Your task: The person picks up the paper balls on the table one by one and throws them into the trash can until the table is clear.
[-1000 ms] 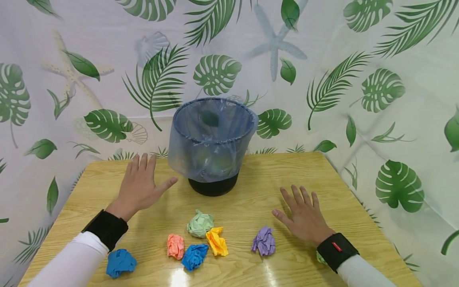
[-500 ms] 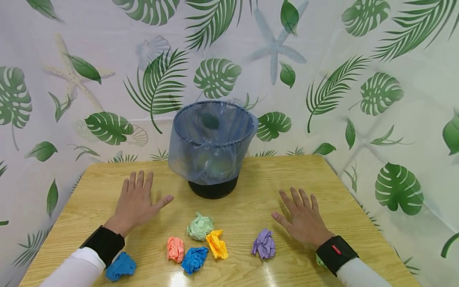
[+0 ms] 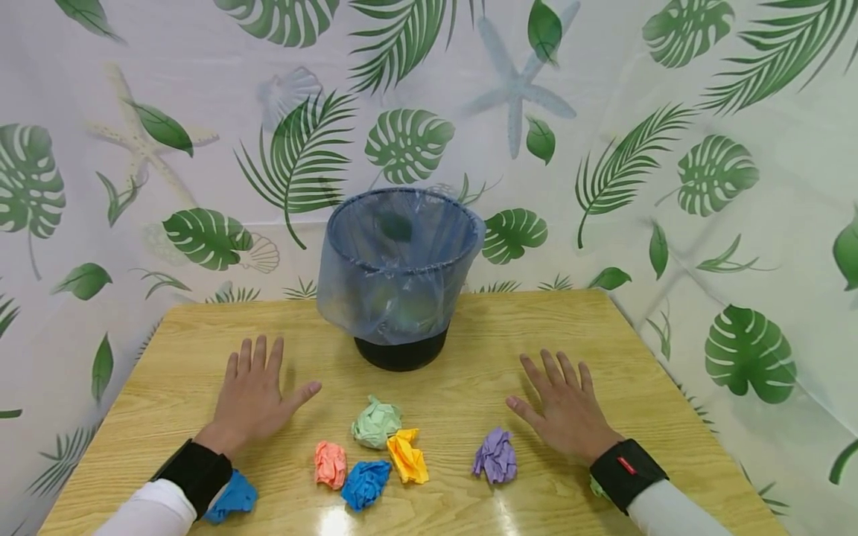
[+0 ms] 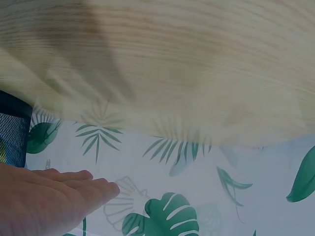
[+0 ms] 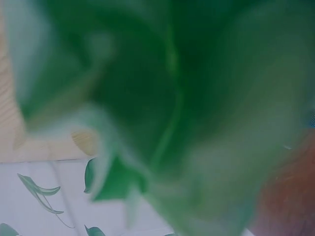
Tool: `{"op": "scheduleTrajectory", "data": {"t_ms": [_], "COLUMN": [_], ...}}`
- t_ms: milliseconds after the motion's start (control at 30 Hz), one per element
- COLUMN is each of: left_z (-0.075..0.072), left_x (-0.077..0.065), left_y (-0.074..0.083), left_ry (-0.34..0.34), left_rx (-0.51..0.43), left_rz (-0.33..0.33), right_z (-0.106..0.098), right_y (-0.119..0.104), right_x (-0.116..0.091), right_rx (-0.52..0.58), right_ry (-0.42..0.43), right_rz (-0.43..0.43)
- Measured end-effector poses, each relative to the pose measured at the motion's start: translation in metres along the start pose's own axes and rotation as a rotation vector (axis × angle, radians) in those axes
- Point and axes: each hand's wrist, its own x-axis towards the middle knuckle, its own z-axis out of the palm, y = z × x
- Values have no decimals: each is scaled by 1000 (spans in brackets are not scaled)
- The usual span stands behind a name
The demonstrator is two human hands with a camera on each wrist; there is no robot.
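Note:
My left hand [image 3: 251, 398] is held palm down with fingers spread, left of the bin [image 3: 401, 353], and holds nothing. A blue crumpled paper ball [image 3: 236, 497] lies partly hidden by its wristband. My right hand [image 3: 566, 413], also spread and holding nothing, is nearest a purple paper ball [image 3: 496, 455]. Under the right wristband peeks a green paper ball [image 3: 598, 487]; crumpled green paper [image 5: 147, 98] fills much of the right wrist view, blurred. Between the hands lie a pale green ball [image 3: 377, 423], a yellow one [image 3: 407, 455], a pink one [image 3: 331, 465] and another blue one [image 3: 365, 485].
A translucent bluish bag [image 3: 395, 298] lines the black mesh bin and hangs over its rim; yellowish-green shapes show dimly through it. The wooden table [image 3: 536, 320] ends at a leaf-patterned cloth [image 3: 415, 67] behind and at the sides.
My left hand has drawn back toward me and down, from beside the bin's bag, covering more of the blue ball. The right hand has barely moved, and the paper balls lie as before.

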Motion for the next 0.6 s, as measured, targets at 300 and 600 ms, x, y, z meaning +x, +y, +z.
{"op": "scheduleTrajectory", "data": {"t_ms": [300, 600], "left_z": [0, 4], "left_x": [-2, -4], "left_y": [-3, -6], "left_ry": [10, -6], "left_rx": [8, 29], "left_rz": [-6, -22], "right_z": [-2, -13], "right_y": [-4, -17], "right_x": [1, -3], "right_rx": [14, 164], "right_ry": [0, -98], "right_rz": [-6, -82]}}
